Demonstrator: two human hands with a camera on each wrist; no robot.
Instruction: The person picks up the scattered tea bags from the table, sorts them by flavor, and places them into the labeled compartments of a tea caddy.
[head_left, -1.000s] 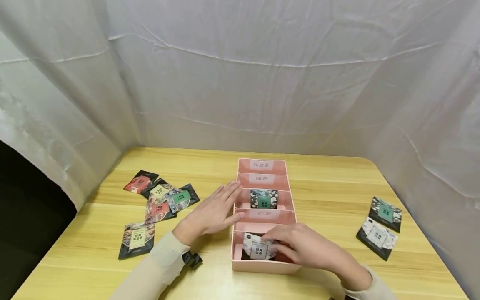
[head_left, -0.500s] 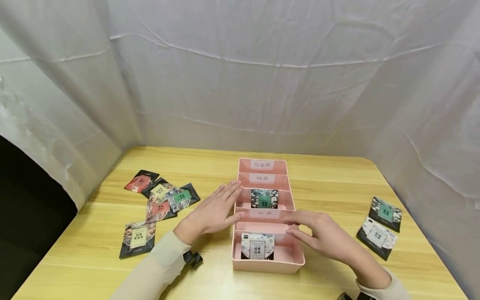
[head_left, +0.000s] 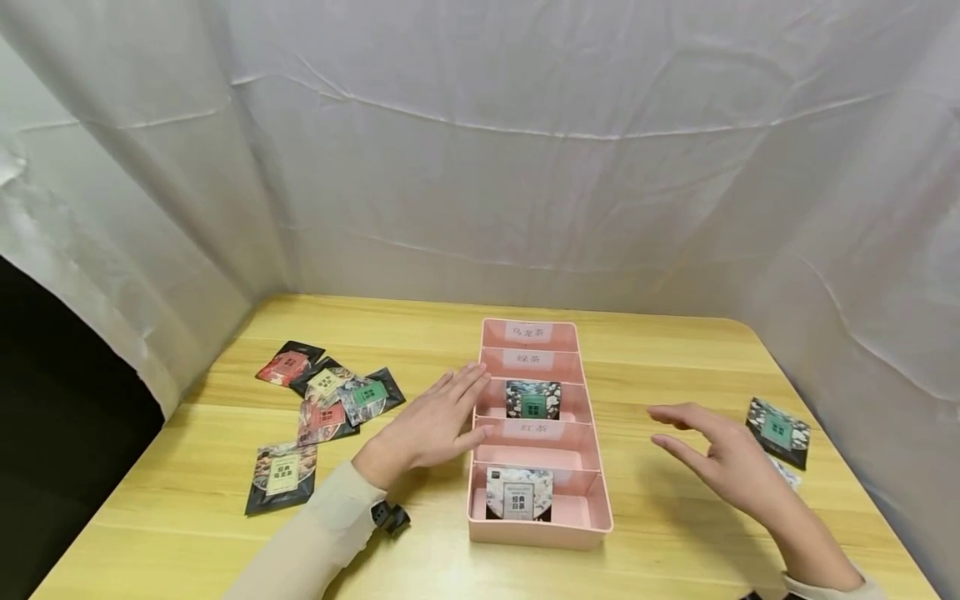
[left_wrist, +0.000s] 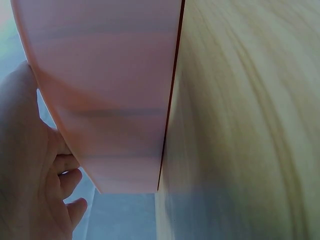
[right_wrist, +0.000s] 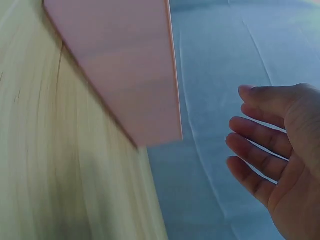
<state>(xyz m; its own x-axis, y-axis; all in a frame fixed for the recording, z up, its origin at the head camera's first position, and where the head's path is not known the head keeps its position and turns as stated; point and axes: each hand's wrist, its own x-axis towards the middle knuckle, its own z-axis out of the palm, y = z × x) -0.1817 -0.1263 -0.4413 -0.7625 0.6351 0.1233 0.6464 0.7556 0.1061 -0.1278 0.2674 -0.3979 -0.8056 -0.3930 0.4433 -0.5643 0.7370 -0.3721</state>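
A pink divided box [head_left: 540, 535] with paper labels stands on the table. My left hand [head_left: 427, 429] rests along its left rim with fingers extended; the left wrist view shows those fingers at the box's upper edge. Over the table to the box's right, my right hand [head_left: 731, 458] hovers with fingers loosely bent, holding nothing, as the right wrist view also shows. In the nearest compartment leans a white-labelled tea sachet [head_left: 517, 496]. A green-labelled tea sachet [head_left: 533, 400] stands in the middle compartment. Beyond my right hand lie another green-labelled sachet [head_left: 778, 432] and a white sachet [head_left: 786, 473], mostly hidden.
On the left lies a loose cluster of sachets, with red [head_left: 290, 363], yellow [head_left: 325, 381] and green [head_left: 372, 395] labels, some overlapping. A separate yellow-labelled sachet [head_left: 282, 477] lies nearer. Pale curtains [head_left: 540, 167] surround the table at the back and sides.
My right hand has let go of the white sachet in the nearest compartment and moved right, out of the box, toward the two sachets there. My left hand stays at the rim.
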